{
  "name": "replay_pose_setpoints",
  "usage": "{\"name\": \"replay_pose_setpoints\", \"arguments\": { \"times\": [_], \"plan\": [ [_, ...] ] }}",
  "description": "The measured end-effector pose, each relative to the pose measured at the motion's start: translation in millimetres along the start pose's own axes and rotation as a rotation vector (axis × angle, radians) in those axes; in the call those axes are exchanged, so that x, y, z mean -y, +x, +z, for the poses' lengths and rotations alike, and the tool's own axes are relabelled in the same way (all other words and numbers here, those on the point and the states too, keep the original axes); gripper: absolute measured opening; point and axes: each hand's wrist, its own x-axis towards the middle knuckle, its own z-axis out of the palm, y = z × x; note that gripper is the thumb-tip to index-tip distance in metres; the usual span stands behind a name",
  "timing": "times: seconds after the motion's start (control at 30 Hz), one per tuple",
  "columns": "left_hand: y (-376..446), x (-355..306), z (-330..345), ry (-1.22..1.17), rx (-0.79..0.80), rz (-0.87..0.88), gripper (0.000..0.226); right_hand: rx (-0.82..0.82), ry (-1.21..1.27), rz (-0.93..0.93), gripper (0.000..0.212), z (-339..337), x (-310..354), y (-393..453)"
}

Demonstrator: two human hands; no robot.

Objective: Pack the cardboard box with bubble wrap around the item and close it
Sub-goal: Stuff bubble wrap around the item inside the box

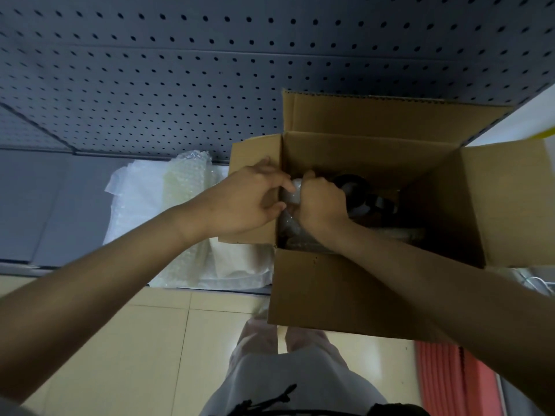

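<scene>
An open cardboard box stands on a low grey shelf with all flaps up. Inside, a dark item lies near the middle of the box floor. Both hands reach over the box's left rim. My left hand and my right hand pinch the same piece of clear bubble wrap, which runs down into the box's left near corner. What lies under my right wrist is hidden.
A pile of bubble wrap sheets lies on the shelf left of the box. A dark pegboard wall rises behind. Beige floor tiles and my pale trousers are below; a red ribbed object sits at lower right.
</scene>
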Motion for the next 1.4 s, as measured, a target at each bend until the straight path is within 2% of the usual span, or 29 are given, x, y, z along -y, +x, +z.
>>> {"name": "replay_pose_setpoints", "arguments": {
  "times": [0.23, 0.37, 0.53, 0.7, 0.83, 1.0, 1.4],
  "plan": [
    [-1.6, 2.0, -1.4, -0.011, 0.006, 0.028, 0.033, 0.087, 0.141, 0.064, 0.025, 29.4, -2.2, 17.2],
    [-3.3, 4.0, -1.7, -0.049, 0.022, 0.003, 0.035, 0.168, 0.096, 0.073, 0.032, 41.5, 0.3, 28.1],
    [-3.8, 4.5, -2.2, -0.052, 0.040, -0.024, 0.035, 0.185, 0.084, 0.077, 0.029, 44.1, 3.9, 31.2],
    [-4.1, 3.3, -5.5, -0.023, 0.039, -0.005, 0.034, 0.304, 0.120, 0.109, 0.045, 7.5, -0.8, 17.4],
    [-3.3, 0.3, -12.4, 0.035, 0.040, 0.015, 0.034, 0.419, 0.120, 0.009, 0.038, -39.6, -9.9, 0.9],
    [-2.8, -9.9, -18.8, 0.117, 0.038, -0.008, 0.036, 0.375, 0.147, -0.016, 0.044, -80.6, -16.5, -14.6],
    [-21.4, -35.6, -49.2, 0.393, 0.022, -0.156, 0.039, 0.371, 0.066, -0.198, 0.049, -116.2, -11.6, -37.7]
  ]
}}
